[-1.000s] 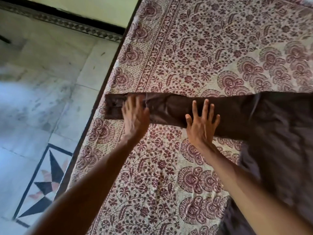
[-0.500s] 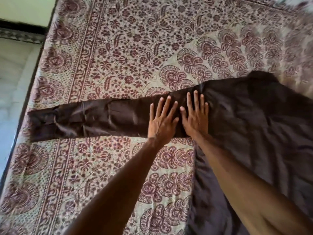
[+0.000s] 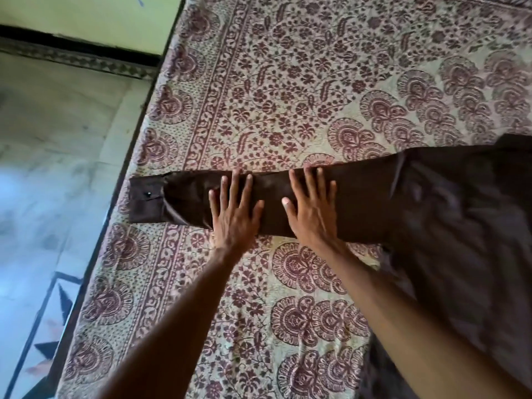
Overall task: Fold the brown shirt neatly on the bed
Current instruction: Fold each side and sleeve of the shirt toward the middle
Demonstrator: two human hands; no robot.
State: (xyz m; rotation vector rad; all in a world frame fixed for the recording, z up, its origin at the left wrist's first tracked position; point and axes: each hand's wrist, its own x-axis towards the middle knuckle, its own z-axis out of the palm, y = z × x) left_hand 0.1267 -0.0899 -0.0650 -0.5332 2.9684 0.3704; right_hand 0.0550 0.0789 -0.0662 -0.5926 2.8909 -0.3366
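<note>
Both hands, left hand [image 3: 234, 216] and right hand [image 3: 312, 213], press flat, fingers spread, on the brown shirt's sleeve [image 3: 359, 194], which runs crosswise beneath them; cuff [image 3: 146, 201] lies beyond the left hand, near the bed [image 3: 259, 82] edge.

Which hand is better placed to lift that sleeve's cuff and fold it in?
Probably left: the left hand lies flat on the sleeve nearer the cuff; the right hand sits farther from it.

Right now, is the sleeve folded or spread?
Spread. The sleeve lies straight out across the bedsheet, cuff at its edge; left hand and right hand press flat on it, fingers straight.
</note>
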